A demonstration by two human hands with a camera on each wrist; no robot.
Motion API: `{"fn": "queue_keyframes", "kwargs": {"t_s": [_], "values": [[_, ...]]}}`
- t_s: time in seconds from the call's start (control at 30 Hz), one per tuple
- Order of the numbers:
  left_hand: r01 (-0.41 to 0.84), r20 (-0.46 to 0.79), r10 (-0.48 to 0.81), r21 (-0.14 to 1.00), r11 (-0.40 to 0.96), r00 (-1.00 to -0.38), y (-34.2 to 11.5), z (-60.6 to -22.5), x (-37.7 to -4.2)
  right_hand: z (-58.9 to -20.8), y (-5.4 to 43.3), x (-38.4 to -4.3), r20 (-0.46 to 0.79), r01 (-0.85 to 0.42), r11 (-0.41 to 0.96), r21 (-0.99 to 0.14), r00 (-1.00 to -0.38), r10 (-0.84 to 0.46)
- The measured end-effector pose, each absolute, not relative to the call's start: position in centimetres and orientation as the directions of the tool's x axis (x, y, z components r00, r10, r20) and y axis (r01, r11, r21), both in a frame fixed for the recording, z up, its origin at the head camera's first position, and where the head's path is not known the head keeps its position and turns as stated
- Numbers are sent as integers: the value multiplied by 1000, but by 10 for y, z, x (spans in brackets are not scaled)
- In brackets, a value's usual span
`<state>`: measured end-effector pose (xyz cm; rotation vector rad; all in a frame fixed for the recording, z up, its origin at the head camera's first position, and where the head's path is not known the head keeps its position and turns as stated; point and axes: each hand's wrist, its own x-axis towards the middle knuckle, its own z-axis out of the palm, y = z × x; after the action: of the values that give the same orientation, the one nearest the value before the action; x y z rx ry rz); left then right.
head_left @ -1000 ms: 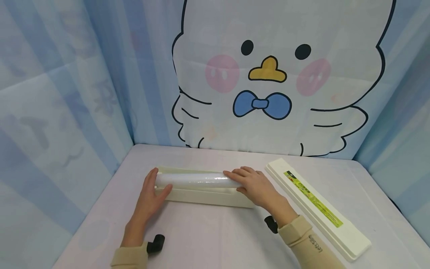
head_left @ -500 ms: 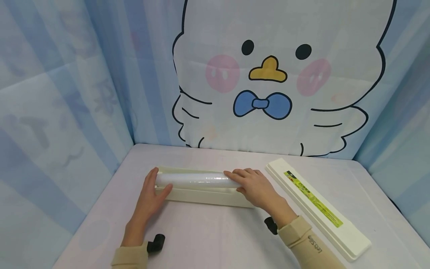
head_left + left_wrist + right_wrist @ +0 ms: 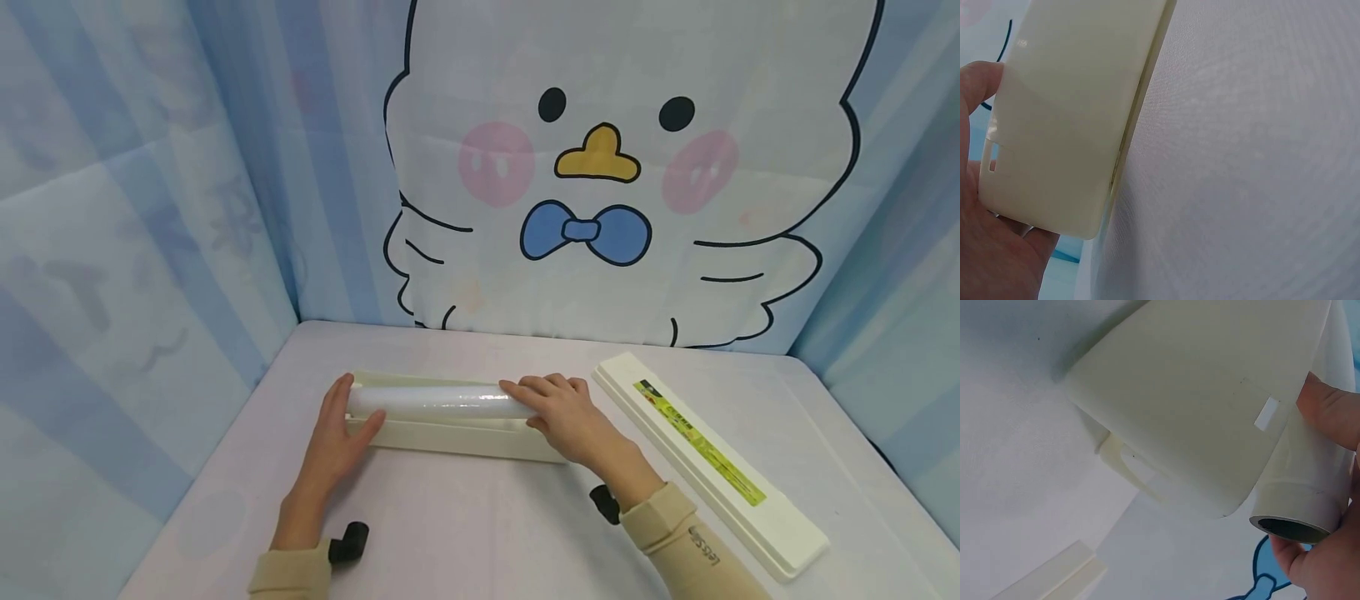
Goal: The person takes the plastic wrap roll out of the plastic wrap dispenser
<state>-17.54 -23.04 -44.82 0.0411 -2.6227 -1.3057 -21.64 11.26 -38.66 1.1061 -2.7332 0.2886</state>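
A long cream plastic box lies lidless across the table, and a shiny white roll of cling film lies along its opening. My left hand grips the box's left end, thumb at the front wall and fingers behind; in the left wrist view that end shows a small slot. With my right hand I hold the roll's right end between thumb and fingers. The right wrist view shows the roll's hollow core end raised above the box's rim, so the roll is tilted.
The long cream lid with a yellow-green label lies slantwise at the right of the table. Behind the table hangs a curtain with a cartoon bird. Black wrist camera mounts stick out from both sleeves.
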Motion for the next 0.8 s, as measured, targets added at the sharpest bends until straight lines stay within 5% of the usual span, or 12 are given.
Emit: {"fn": "queue_keyframes", "kwargs": {"t_s": [0.8], "values": [[127,240,-111,787,603,-964,-231,-453,-177,-387,125,-214,233,-700,690,-184,-713,-662]]}}
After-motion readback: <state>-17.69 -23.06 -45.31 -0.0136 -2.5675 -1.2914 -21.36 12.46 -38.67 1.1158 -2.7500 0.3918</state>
